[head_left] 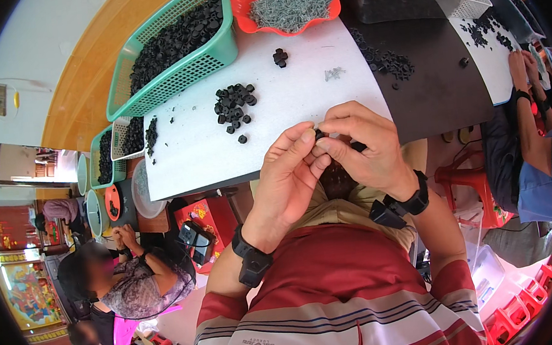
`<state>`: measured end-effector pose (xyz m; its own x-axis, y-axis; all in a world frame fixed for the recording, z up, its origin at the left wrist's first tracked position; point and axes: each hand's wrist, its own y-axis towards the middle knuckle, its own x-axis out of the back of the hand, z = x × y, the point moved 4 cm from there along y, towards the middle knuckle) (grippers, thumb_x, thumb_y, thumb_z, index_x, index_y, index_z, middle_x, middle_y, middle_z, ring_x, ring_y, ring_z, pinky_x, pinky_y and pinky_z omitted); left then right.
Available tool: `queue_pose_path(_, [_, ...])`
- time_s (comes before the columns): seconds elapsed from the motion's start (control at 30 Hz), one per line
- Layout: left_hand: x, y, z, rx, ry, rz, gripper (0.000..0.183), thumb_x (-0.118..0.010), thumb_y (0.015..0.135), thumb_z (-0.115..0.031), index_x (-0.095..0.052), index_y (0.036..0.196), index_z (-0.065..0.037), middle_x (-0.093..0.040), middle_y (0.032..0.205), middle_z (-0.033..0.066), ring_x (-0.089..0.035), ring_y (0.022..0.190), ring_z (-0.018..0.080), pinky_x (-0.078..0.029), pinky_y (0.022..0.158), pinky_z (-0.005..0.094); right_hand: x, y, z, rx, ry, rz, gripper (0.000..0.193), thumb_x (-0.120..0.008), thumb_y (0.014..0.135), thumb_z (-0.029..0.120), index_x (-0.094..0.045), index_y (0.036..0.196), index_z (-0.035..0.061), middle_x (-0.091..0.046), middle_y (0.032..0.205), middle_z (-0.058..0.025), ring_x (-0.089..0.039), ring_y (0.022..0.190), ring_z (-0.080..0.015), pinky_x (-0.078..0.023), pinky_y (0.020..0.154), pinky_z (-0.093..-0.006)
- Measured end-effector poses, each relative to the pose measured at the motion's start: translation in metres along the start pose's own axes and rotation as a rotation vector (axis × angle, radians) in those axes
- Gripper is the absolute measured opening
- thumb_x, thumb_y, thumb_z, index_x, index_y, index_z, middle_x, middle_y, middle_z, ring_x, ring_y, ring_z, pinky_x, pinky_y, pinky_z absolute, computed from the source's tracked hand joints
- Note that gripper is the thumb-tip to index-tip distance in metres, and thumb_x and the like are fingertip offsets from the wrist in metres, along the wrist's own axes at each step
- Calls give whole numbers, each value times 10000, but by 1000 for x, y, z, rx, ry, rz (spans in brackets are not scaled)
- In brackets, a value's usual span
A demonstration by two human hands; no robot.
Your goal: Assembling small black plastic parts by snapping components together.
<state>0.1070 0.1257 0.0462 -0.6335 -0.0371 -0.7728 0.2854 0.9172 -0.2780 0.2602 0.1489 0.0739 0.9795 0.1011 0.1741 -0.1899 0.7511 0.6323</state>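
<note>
My left hand point(286, 179) and my right hand point(376, 148) meet at the near edge of the white work sheet point(190, 156). Fingertips of both are closed on a small black plastic part point(319, 134), mostly covered by the fingers. Another dark piece point(357, 146) shows under my right fingers. Beyond my hands lies a loose pile of small black round parts point(234, 104), with a black cross-shaped cluster point(280, 58) farther back. A few silvery screws point(334, 74) are scattered to its right.
Behind stand a green basket point(181, 82) of black parts and a red scalloped bowl point(248, 19) of screws. More black parts point(391, 65) lie on a dark mat point(441, 88). A co-worker's arms point(531, 113) are at the right; another person point(142, 280) sits lower left.
</note>
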Motion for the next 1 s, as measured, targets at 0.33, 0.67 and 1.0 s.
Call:
queue_pose_path(0.33, [1, -5, 1, -59, 42, -20, 170, -660, 990, -139, -653, 1158, -112, -699, 1087, 14, -661, 974, 124, -547, 856, 281, -3, -1, 8, 121, -200, -9, 247, -757, 797, -28, -708, 1036, 14, -661, 1009, -103, -699, 690, -196, -537, 557, -294])
queue_pose_path(0.67, [-8, -15, -8, -236, 274, -59, 228, -669, 984, -106, -646, 1208, -71, -699, 1061, 35, -656, 934, 122, -557, 797, 288, -11, -6, 4, 149, -207, -75, 272, -739, 856, 4, -637, 1109, -3, -640, 1034, -137, -637, 695, -202, -528, 577, -302])
queue_pose_path(1.0, [18, -43, -56, -1065, 1584, -379, 185, -784, 852, -34, -716, 1022, -6, -719, 1039, 114, -681, 911, 196, -548, 802, 306, -7, -11, -5, -46, -24, -85, 206, -693, 944, 50, -626, 1123, -27, -614, 1079, -136, -597, 710, -134, -510, 605, -259])
